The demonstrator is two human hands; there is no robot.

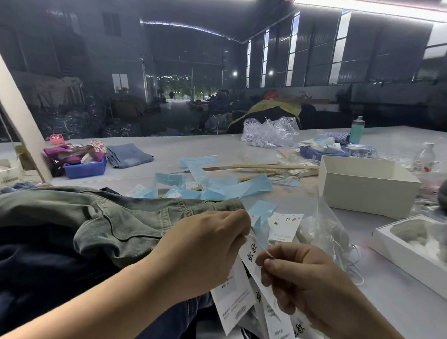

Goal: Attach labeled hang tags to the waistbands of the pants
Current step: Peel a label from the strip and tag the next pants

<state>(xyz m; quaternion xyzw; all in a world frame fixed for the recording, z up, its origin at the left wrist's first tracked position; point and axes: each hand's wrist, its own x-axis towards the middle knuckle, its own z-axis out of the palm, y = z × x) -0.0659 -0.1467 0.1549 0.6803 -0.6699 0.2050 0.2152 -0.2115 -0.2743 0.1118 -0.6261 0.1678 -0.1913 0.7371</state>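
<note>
Right hand (pixel 297 276), at 5 o'clock in the view: fingers curled, thumb and forefinger pinching what appears to be the thin white string of a hang tag (pixel 250 255), a white card printed with black characters. Left hand (pixel 205 251), just beside it at 7 o'clock from the tag's upper end: fingers curled, pinching the tag's top edge or its string; which of the two cannot be told. More tags (pixel 233 301) hang and lie below both hands, toward 6 o'clock.

Olive-green pants (pixel 122 215) lie at 9 to 10 o'clock from the left hand, the waistband (pixel 201 203) running along their far edge to about 12 o'clock of that hand, near it but not touching the tag. Dark navy garments (pixel 21 274) lie beneath, at 8 o'clock.

Step in hand, as judged: readying the tag's string, before fastening. The next move calls for carrying the string to the waistband, threading it through a loop or opening there, and securing it.

Farther out: a spare tag (pixel 284 226) at 1 o'clock, blue paper strips (pixel 215 187) at 12, a white box (pixel 365 186) at 2.
</note>
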